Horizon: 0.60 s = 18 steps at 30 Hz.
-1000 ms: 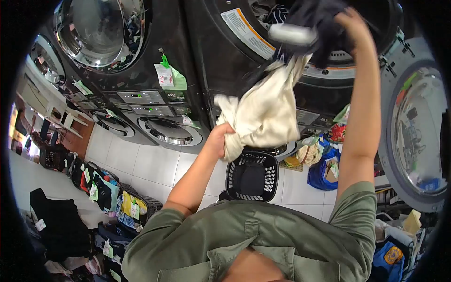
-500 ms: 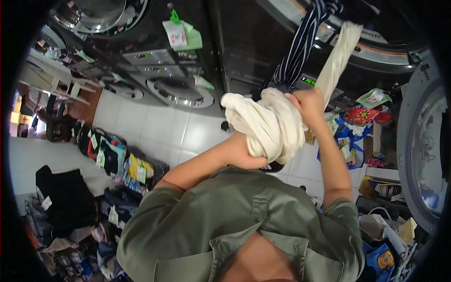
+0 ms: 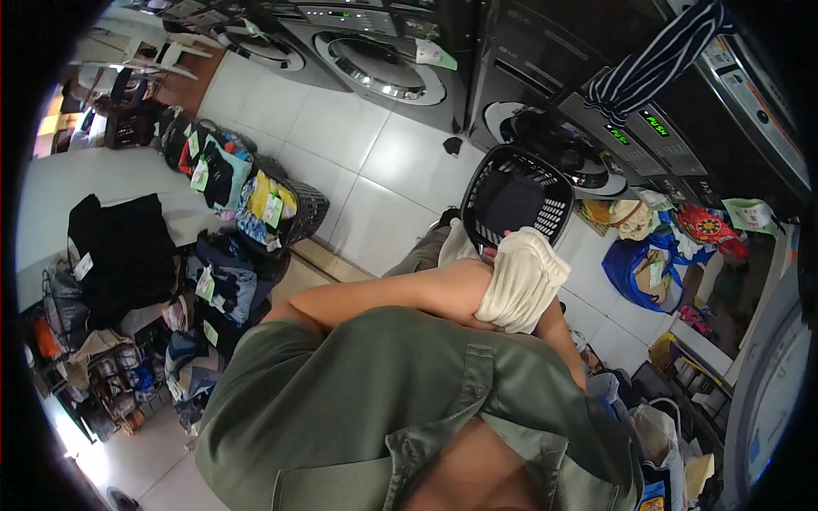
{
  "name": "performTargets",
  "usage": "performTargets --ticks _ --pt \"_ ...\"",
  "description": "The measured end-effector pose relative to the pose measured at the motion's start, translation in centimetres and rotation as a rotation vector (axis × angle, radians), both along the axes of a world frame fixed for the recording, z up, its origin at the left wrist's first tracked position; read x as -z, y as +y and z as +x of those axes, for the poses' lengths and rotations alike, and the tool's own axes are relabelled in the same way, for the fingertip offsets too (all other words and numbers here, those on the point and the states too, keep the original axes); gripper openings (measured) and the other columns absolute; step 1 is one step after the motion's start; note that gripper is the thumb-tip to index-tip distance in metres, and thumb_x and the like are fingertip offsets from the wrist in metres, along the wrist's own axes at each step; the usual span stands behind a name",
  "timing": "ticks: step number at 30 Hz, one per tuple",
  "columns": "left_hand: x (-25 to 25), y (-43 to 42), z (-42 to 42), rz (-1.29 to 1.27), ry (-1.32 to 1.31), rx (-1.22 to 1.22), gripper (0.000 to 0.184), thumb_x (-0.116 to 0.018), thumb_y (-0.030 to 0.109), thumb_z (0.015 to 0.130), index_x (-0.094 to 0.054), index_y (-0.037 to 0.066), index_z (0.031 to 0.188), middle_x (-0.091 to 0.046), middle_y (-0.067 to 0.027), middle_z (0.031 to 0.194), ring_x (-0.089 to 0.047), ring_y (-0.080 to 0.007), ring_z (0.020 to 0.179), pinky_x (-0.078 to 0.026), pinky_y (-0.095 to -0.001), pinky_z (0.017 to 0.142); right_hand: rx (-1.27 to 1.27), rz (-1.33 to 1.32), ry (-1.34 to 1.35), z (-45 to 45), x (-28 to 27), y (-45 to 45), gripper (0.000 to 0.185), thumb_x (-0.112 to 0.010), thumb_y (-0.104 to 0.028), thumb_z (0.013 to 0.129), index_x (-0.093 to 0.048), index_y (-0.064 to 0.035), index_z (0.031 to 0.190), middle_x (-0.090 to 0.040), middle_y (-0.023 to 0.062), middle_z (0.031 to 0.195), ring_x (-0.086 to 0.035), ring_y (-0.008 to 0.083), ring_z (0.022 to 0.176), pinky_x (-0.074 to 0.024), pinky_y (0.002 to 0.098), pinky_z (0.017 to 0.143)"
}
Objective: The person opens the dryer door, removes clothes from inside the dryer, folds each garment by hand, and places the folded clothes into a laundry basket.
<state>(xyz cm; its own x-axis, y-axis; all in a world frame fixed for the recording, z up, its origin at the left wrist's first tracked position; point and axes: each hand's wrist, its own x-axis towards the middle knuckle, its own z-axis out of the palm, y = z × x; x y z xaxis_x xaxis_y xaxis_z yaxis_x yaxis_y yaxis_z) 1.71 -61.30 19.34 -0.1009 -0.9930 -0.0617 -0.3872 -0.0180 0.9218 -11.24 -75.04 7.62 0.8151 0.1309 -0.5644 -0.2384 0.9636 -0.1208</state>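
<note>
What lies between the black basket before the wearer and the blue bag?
In the head view, a strip of white floor tiles separates basket and bag.

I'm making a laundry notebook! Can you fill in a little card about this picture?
Cream cloth: bunched up
Left hand: at the cream cloth, partly covered; grip unclear
Right arm: goes behind the cream cloth
Black basket: dark cloth inside
Striped cloth: navy and white, hanging by the dark machines
Green display: says PUSH
Floor: pale tiles
</note>
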Motion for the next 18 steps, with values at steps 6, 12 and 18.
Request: performTargets --ticks 6,12,18 --pt "-0.3 6.9 4.1 0.155 0.449 -0.521 0.026 -0.065 0.013 0.071 -0.057 0.001 0.092 -0.062 -0.0079 0.085 -0.057 -0.0118 0.078 -0.045 -0.0271 0.073 -0.140 -0.138 0.011 4.3 -1.3 2.1 0.052 -0.059 -0.021 0.077 -0.038 -0.0042 0.121 -0.051 0.0151 0.112 -0.052 0.0280 0.100 -0.0414 0.0391 0.088" --pt "-2.2 12.9 7.7 0.067 0.690 -1.114 0.031 -0.061 0.013 0.075 -0.055 -0.004 0.101 -0.060 -0.0066 0.094 -0.055 -0.0125 0.087 -0.044 -0.0263 0.077 -0.008 -0.100 -0.278 13.4 -4.0 2.2 0.045 -0.057 -0.005 0.073 -0.040 -0.0037 0.115 -0.052 0.0140 0.108 -0.053 0.0274 0.097 -0.0445 0.0376 0.083" --pt "-0.1 19.0 12.4 0.108 0.582 -1.308 0.041 -0.058 0.010 0.078 -0.046 -0.001 0.116 -0.054 -0.0055 0.109 -0.049 -0.0130 0.099 -0.037 -0.0274 0.087 -0.308 -0.442 -0.648 23.3 -10.4 6.1 0.046 -0.063 -0.002 0.065 -0.042 -0.0067 0.106 -0.049 0.0120 0.109 -0.052 0.0232 0.099 -0.0449 0.0350 0.083"
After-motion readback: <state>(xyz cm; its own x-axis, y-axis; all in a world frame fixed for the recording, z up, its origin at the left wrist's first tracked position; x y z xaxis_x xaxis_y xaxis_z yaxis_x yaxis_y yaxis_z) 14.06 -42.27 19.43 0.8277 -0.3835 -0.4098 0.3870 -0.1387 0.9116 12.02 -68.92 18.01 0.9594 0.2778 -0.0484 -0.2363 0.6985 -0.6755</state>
